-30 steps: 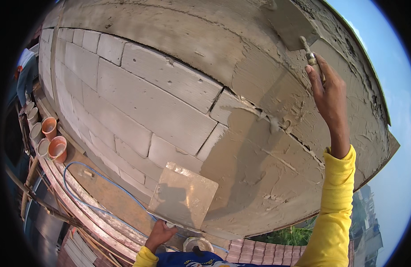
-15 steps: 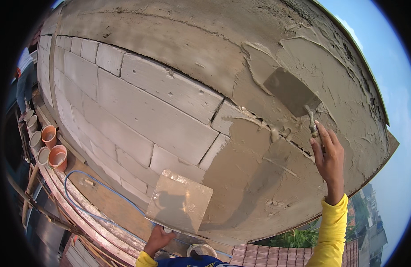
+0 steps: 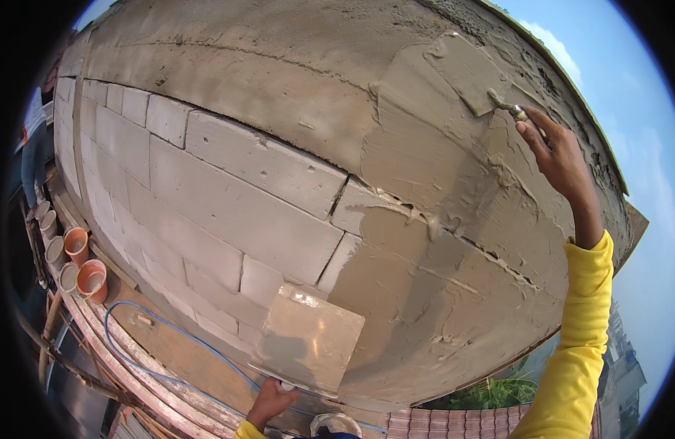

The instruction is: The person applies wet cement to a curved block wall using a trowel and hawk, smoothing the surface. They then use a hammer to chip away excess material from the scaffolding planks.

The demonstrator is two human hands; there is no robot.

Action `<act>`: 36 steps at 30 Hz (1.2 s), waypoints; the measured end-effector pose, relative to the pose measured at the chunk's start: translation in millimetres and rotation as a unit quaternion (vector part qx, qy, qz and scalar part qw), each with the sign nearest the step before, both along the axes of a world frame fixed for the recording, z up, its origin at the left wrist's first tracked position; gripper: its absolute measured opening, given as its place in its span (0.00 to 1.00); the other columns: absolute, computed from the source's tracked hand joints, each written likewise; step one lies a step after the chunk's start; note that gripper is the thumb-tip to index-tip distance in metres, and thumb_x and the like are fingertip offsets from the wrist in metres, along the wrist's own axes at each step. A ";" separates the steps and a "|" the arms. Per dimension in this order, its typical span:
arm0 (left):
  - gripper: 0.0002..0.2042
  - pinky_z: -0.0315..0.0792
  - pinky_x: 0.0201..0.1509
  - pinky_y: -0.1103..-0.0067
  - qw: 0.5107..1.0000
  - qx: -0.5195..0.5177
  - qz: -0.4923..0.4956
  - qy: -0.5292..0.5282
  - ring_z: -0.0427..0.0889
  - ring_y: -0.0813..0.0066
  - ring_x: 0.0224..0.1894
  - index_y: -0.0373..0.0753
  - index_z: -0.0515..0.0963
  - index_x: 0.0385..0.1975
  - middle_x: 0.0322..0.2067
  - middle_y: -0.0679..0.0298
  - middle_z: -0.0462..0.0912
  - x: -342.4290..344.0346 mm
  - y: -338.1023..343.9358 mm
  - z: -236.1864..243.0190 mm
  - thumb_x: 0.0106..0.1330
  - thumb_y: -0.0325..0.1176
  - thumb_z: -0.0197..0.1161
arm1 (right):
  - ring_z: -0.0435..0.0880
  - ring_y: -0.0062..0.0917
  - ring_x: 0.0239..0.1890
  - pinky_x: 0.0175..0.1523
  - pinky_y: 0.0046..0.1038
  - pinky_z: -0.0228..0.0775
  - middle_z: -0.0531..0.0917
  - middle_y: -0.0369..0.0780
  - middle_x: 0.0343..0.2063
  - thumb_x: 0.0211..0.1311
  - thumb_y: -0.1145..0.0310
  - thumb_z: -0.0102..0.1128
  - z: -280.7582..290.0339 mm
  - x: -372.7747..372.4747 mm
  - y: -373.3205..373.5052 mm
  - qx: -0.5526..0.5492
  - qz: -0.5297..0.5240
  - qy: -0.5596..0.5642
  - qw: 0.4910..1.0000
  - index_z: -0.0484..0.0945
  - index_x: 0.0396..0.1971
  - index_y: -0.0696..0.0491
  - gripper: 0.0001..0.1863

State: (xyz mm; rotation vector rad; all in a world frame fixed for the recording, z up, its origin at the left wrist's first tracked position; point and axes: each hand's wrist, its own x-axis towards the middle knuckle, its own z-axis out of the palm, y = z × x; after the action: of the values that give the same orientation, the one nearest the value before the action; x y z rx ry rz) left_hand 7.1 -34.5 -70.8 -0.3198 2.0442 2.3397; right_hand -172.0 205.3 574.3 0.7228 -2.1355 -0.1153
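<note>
My right hand (image 3: 564, 155), in a yellow sleeve, is closed round the handle of a plastering trowel (image 3: 465, 73). The trowel's mortar-smeared blade lies against the wet grey mortar (image 3: 410, 139) on the upper wall. Low in front of me, my left hand (image 3: 274, 402) grips the handle of a wide, flat, square-edged plastering blade (image 3: 312, 340). A thin wet film coats its face, and a shadow falls on it. Left of the wet mortar, pale wall blocks (image 3: 242, 208) are bare, with dark joints between them. A ragged ridge of mortar (image 3: 432, 223) follows one joint.
Orange buckets (image 3: 92, 281) and grey buckets (image 3: 55, 251) stand along the plank walkway (image 3: 151, 322) at left. A blue hose (image 3: 198, 344) curls across it. Another person (image 3: 34, 146) stands at the far left. Roof tiles (image 3: 454, 423) and a bucket (image 3: 336, 424) lie below.
My right hand and the trowel have moved up the wall, leaving smoother mortar below. The left hand's blade has shifted slightly right and down in view, which has also tilted.
</note>
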 end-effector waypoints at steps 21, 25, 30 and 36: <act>0.17 0.75 0.32 0.78 1.000 0.007 -0.007 -0.003 0.81 0.81 0.30 0.23 0.84 0.47 0.32 0.63 0.88 22.8 4.5 22.0 0.60 0.25 0.70 | 0.82 0.32 0.31 0.32 0.35 0.74 0.80 0.36 0.36 0.68 0.61 0.73 -223.2 29.5 127.8 0.060 -0.008 0.042 0.997 0.78 0.69 0.40 0.30; 0.15 0.75 0.30 0.78 0.996 -0.033 -0.012 -0.085 0.81 0.82 0.28 0.25 0.85 0.45 0.29 0.64 0.87 28.8 9.2 21.2 0.60 0.26 0.71 | 0.83 0.32 0.31 0.31 0.34 0.74 0.81 0.36 0.37 0.67 0.61 0.74 -208.0 23.5 129.7 0.066 -0.008 0.041 0.997 0.79 0.70 0.40 0.31; 0.15 0.76 0.31 0.76 0.994 -0.058 -0.007 -0.094 0.81 0.79 0.27 0.26 0.86 0.45 0.28 0.64 0.87 25.7 23.4 24.8 0.60 0.27 0.71 | 0.82 0.31 0.30 0.31 0.33 0.74 0.82 0.36 0.36 0.68 0.62 0.73 -187.4 17.4 136.1 0.042 -0.009 0.091 0.995 0.79 0.70 0.39 0.30; 0.11 0.76 0.31 0.75 0.994 -0.042 0.040 -0.096 0.83 0.77 0.29 0.26 0.86 0.40 0.28 0.63 0.87 31.6 50.9 42.0 0.60 0.26 0.71 | 0.82 0.29 0.29 0.33 0.33 0.76 0.83 0.38 0.35 0.73 0.63 0.70 -125.8 9.4 155.2 -0.035 -0.006 0.234 0.972 0.78 0.72 0.40 0.28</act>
State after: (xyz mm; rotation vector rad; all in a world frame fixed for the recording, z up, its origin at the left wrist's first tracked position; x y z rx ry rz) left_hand 38.7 16.4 -28.8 -0.6154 2.0767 2.1704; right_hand -162.6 360.5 448.5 0.5752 -1.6843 -0.1956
